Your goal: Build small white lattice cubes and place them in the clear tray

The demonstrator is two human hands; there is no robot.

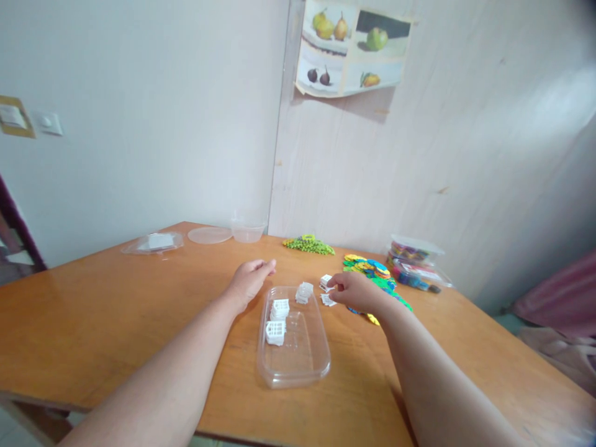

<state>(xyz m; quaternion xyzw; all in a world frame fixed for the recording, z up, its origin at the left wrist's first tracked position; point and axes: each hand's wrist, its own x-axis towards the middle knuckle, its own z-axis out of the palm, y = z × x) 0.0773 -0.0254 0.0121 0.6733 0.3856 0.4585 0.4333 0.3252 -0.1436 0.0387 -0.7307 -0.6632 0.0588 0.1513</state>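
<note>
A clear plastic tray (pixel 298 379) lies on the table in front of me. Inside it are two stacks of white plastic window-shaped pieces (pixel 275 333) along its left side and a translucent stack (pixel 304 292) at its far right corner. My left hand (pixel 249 285) is closed just beyond the tray's far left corner; its inner fingers are hidden and nothing shows in them. To the right of the tray, my right hand (pixel 356 292) has its fingers curled in a pinch at a small white lattice piece (pixel 327 300). Another small white stack (pixel 325 282) sits by its fingertips.
Behind my right hand spreads a pile of flat blue, green and yellow pieces (pixel 370 267). Farther back are a green beaded-looking heap (pixel 308 244), clear boxes of colourful items (pixel 416 264), a round lid (pixel 209 235), a clear tub (pixel 248 233) and a flat clear lid (pixel 153 243).
</note>
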